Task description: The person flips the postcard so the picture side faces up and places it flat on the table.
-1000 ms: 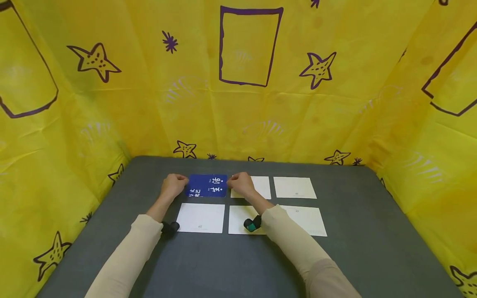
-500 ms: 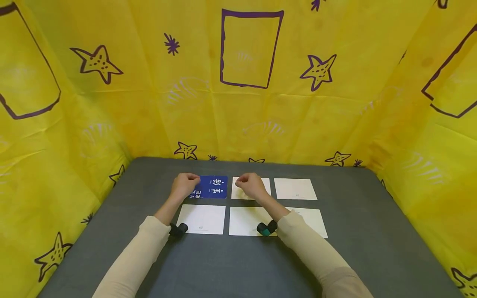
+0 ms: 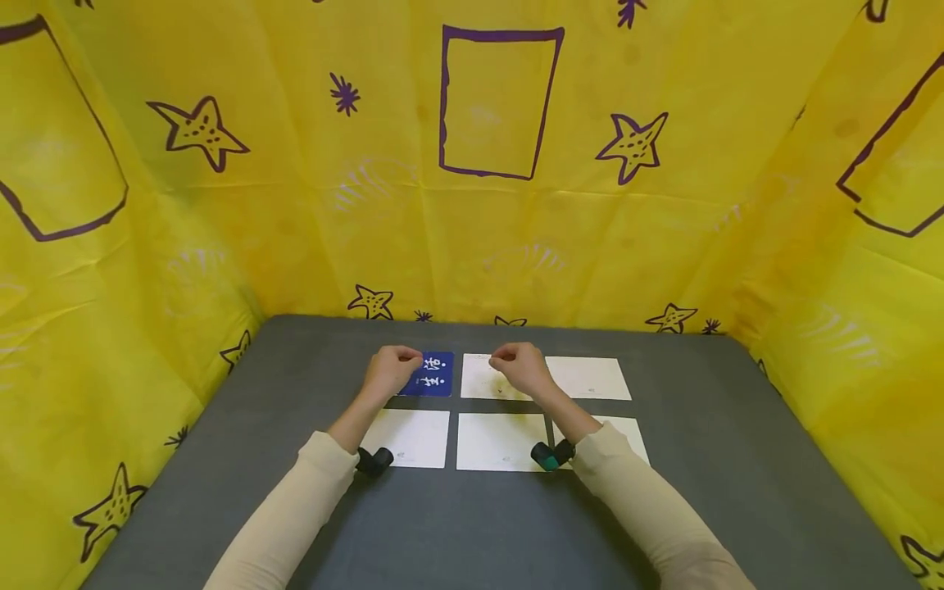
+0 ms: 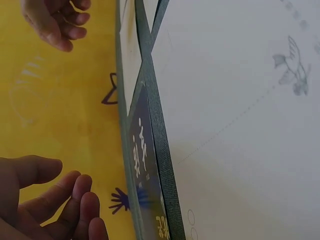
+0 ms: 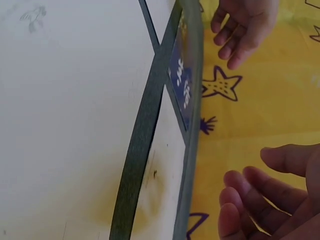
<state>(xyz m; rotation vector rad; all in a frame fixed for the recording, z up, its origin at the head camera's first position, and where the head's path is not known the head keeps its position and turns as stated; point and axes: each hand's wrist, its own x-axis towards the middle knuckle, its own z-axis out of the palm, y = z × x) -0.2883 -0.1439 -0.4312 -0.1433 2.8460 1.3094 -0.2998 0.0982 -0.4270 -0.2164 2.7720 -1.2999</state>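
A blue card with white lettering lies flat at the back left of two rows of cards. My left hand hovers over its left part and hides it. In the left wrist view the left hand has loosely bent fingers, with a gap between thumb and fingertips and nothing held. My right hand is above the back middle white card, covering part of it. The right wrist view gives the right hand with relaxed fingers, thumb apart, nothing between them.
Other white cards lie flat: one at back right, and front ones at left, middle and right. The dark grey table is bounded by yellow patterned cloth at the back and sides.
Both hands have come off the blue card's side edges and moved right, the left one now above the card, the right above the white card beside it. The cards stay in place.
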